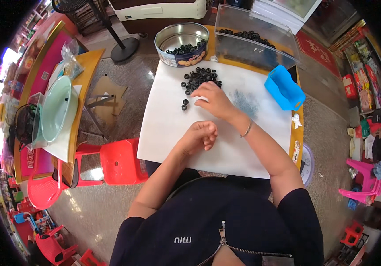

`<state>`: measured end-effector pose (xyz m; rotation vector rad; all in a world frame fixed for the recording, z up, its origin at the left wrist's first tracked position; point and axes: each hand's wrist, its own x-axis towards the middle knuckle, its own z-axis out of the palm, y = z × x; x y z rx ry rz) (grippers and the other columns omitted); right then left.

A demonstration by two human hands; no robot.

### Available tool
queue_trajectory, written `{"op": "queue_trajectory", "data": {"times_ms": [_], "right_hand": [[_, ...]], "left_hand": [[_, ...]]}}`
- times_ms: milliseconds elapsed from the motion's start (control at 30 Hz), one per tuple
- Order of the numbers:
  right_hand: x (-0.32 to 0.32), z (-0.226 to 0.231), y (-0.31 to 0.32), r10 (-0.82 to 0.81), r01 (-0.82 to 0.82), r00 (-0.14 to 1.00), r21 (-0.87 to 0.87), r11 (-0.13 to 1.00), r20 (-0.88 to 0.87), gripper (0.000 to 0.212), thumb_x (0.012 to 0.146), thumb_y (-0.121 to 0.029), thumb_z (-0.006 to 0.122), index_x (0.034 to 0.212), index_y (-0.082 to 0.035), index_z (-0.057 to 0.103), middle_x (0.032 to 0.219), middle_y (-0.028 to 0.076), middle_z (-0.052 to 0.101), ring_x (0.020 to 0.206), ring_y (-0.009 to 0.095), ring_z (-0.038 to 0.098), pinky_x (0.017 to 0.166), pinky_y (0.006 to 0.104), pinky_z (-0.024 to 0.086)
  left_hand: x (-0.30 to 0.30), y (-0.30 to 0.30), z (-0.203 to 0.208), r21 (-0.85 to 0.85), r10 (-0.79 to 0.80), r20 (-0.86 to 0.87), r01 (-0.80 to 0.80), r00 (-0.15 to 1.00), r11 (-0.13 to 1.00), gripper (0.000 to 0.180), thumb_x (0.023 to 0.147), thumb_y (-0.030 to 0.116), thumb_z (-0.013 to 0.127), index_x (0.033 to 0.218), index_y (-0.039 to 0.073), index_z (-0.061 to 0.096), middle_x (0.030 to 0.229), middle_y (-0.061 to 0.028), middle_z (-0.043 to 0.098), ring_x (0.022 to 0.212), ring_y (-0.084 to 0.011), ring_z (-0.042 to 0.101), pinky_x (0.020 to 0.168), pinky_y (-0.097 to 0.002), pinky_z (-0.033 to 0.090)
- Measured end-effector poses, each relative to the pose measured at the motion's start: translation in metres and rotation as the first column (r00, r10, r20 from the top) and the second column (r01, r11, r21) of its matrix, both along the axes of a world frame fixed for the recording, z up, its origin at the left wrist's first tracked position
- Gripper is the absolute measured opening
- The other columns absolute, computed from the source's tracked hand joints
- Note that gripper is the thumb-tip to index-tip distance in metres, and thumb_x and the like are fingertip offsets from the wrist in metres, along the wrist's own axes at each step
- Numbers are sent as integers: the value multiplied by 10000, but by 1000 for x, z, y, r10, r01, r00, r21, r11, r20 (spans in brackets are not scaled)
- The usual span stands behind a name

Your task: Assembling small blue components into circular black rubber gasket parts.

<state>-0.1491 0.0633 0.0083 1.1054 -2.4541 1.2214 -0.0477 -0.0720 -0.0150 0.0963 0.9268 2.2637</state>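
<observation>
**Head view: pile of little black rings on the white sheet, looks midway through**

So, black rings sit in three spots, and I'd call this partway. Small, glossy black plastic rings (195, 80) lie loose in a pile just on the wearer's side of the round, shiny metal tin (164, 56), on a white sheet (161, 128) covering the table. Two black rings (184, 104) lie apart from that pile, a bit farther from the tin. That's the only split I can see, so most of the pile looks left to deal with. More rings are in the tin itself, and a bigger dark heap (248, 35) is in the clear plastic box to the tin's right. Which way they're travelling? No idea from one moment.

The right hand (204, 98) is at the pile's near edge, thumb and forefinger apart, no ring visible between them. The left hand (201, 136), farther from the tin, is loosely curled; can't tell if something's inside.

Hard to make out: the right hand covers part of the pile, the tin's near wall hides some of its contents, and the blue plastic basket (278, 94), well right of the tin, is tilted so I can't read its whole inside.
</observation>
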Motion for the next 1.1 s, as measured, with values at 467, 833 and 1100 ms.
{"op": "queue_trajectory", "data": {"times_ms": [467, 833, 1100], "right_hand": [[11, -3, -2, -13, 32, 991, -143, 989, 137, 186, 740, -46, 625, 926, -60, 637, 910, 79, 592, 914, 240, 548, 815, 345, 452], [98, -1, 29, -277, 289, 957, -265, 920, 85, 228, 760, -37, 646, 988, -58, 641, 1034, 102, 550, 983, 272, 506, 873, 350, 421], [121, -12, 120, -680, 681, 731, -132, 721, 56, 144, 780, -13, 631, 920, -48, 634, 921, 90, 578, 887, 236, 553, 770, 319, 466]], "left_hand": [[1, 4, 3, 77, 162, 83, -169, 983, 983, 288, 915, 301, 567, 936, 14, 559, 755, -22, 533, 564, -76, 439, 480, -218, 400], [-7, 10, -8, 3, 290, -8, -290, 957, 957, 361, 901, 186, 607, 1205, 8, 530, 1018, -48, 602, 704, -93, 556, 641, -215, 474], [-4, 11, -5, 84, 274, 48, -277, 961, 957, 207, 892, 160, 613, 1050, 28, 597, 899, -74, 593, 693, -108, 538, 597, -226, 474]]}}
